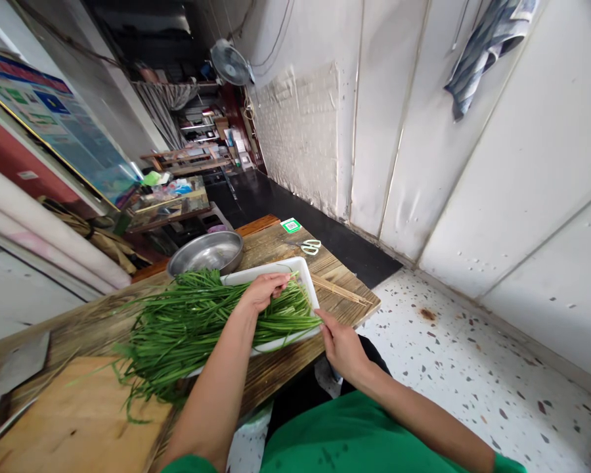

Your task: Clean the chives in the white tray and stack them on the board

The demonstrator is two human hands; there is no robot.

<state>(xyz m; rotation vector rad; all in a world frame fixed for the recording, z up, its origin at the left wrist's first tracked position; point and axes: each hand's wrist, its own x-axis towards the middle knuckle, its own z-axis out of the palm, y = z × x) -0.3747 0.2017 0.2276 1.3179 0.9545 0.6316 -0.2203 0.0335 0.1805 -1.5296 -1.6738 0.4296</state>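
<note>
A large heap of long green garlic chives (192, 328) lies in a white plastic tray (303, 266), its leafy ends spilling over the left side. Over the tray, my left hand (266, 291) has its fingers curled, with thumb and forefinger pinched on pale chive ends. My right hand (342, 348) is at the tray's near right corner, thumb and fingers closed around the tip of a few stems. Exactly how many stems each hand holds is too small to tell.
A steel bowl (207, 253) stands behind the tray on the wooden table (270, 243). Scissors (309, 247), a green code card (291, 225) and thin dry strands (342, 289) lie to the right. A cutting board (79, 420) and cleaver (20, 368) are at left.
</note>
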